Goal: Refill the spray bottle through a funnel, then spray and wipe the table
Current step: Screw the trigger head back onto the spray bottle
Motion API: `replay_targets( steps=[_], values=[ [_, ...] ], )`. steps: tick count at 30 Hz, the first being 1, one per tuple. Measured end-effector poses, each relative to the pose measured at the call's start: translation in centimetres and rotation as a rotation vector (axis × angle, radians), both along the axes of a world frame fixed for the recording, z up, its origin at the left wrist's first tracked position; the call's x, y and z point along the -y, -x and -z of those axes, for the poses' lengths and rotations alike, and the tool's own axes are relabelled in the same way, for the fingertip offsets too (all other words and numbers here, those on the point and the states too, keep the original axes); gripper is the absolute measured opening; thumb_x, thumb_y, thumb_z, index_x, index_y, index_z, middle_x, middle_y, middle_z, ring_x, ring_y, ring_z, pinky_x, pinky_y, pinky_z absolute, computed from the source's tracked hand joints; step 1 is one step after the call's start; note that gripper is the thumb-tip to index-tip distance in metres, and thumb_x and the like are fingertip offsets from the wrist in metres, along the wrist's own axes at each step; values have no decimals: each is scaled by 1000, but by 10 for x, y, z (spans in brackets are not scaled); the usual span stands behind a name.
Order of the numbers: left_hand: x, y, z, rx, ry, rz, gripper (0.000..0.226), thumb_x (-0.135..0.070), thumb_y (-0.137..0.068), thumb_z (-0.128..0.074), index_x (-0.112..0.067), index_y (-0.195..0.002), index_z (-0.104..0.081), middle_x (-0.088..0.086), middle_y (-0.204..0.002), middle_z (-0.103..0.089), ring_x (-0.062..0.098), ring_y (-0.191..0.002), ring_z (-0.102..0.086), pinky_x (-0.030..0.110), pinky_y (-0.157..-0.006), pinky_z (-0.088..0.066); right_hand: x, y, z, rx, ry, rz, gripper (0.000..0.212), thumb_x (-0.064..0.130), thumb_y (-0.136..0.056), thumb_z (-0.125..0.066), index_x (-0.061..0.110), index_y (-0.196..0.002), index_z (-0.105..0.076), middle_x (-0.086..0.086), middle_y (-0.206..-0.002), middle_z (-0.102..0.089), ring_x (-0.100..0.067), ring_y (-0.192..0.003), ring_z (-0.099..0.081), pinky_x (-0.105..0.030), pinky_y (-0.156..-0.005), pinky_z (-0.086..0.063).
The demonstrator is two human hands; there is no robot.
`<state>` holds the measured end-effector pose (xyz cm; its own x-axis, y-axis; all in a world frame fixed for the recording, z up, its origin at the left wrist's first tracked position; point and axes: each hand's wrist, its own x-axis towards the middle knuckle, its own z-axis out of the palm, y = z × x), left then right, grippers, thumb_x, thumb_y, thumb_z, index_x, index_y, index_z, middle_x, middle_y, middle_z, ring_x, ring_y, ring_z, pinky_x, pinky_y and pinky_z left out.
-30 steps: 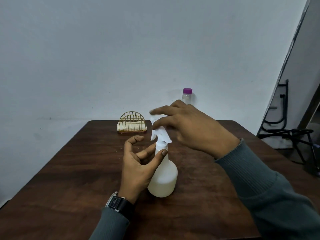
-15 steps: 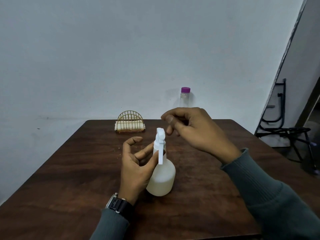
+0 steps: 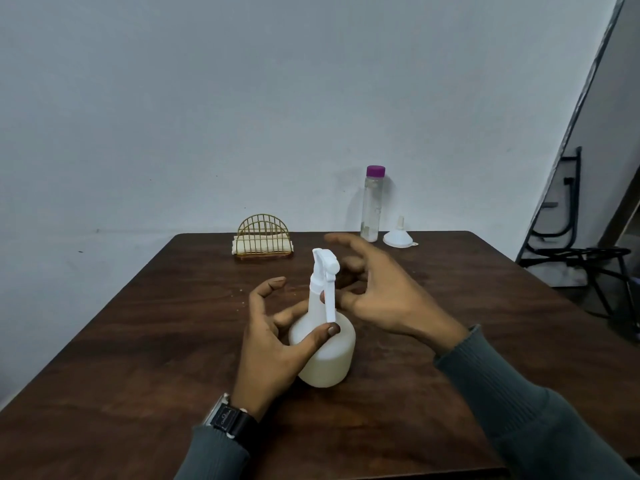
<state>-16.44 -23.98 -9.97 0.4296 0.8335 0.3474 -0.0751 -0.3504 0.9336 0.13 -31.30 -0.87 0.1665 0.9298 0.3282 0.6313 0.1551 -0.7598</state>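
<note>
Head view: dark wooden table, largest. Beyond the fingertips, at the far edge: wire holder with folded cloth, clear bottle with purple cap, white funnel upended beside it. Spray bottle upright between both hands. Left hand loosely cupping its shoulder, thumb on front, index raised clear. Right hand spread wide just beside the trigger head, blurred, gripping nothing.
</note>
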Motion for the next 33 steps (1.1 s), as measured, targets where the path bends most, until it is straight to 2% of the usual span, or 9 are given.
replay_targets(
  steps=[4, 7, 11, 14, 17, 19, 24, 29, 33],
  values=[
    [0, -1, 0, -13, 8, -8, 101, -58, -54, -93, -43, -134, -34, -9, -107, -80, 10, -111, -72, 51, -102, -53, -3, 8, 6, -67, -78, 170, 77, 51, -57, -91, 42, -123, -54, 2, -80, -73, -14, -78, -74, -48, -81, -61],
    [1, -2, 1, 2, 18, -36, 98, -61, -53, -93, -44, -132, -37, -7, -107, -80, 12, -110, -73, 52, -99, -55, -6, 19, 14, -103, -138, 240, 65, 50, -61, -93, 39, -114, -58, 2, -68, -65, -10, -62, -63, -46, -72, -59],
    [3, -2, 2, 4, 20, -29, 99, -57, -54, -95, -46, -134, -38, -5, -108, -80, 14, -111, -73, 53, -99, -55, -4, 23, 18, -111, -45, 225, 81, 53, -66, -91, 41, -133, -48, 13, -92, -65, -3, -82, -65, -37, -80, -61],
    [3, -2, 1, -10, 14, -14, 101, -63, -55, -92, -47, -136, -34, -7, -108, -80, 12, -113, -72, 53, -101, -53, -6, 20, 20, -186, 11, 94, 99, 46, -68, -90, 45, -149, -33, 10, -118, -71, -7, -106, -71, -42, -96, -60],
    [4, 0, -3, -16, 32, 17, 103, -70, -53, -89, -49, -136, -30, -9, -111, -79, 13, -113, -72, 52, -102, -53, -5, 16, 21, -276, 25, -41, 91, 23, -86, -79, 41, -157, -25, -4, -139, -67, -22, -128, -65, -46, -108, -54],
    [4, 1, -7, -34, 29, 52, 103, -64, -56, -90, -49, -137, -28, -7, -110, -80, 14, -110, -73, 52, -101, -53, -3, 12, 22, -319, 9, -46, 83, 2, -95, -70, 32, -158, -25, -9, -130, -71, -24, -124, -68, -43, -108, -53],
    [6, 1, -11, -65, 26, 114, 94, -20, -78, -87, -37, -145, -24, -8, -104, -80, 13, -101, -76, 50, -96, -58, -1, 15, 22, -399, -50, 67, 79, -7, -83, -79, 36, -138, -42, -1, -101, -77, -16, -93, -75, -33, -87, -61],
    [10, 3, -3, -67, 49, 97, 107, -32, -64, -97, -40, -144, -26, -26, -111, -75, -1, -110, -70, 41, -100, -54, 2, 21, 18, -400, -68, 128, 77, -5, -77, -86, 35, -128, -45, 0, -98, -77, -15, -90, -74, -29, -82, -62],
    [11, 7, 2, -63, 72, 92, 112, -36, -58, -99, -42, -142, -25, -20, -112, -77, 3, -109, -71, 44, -103, -53, 7, 21, 14, -424, -68, 172, 74, 0, -69, -93, 34, -118, -49, 0, -89, -78, -13, -82, -74, -27, -75, -62]
  ],
)
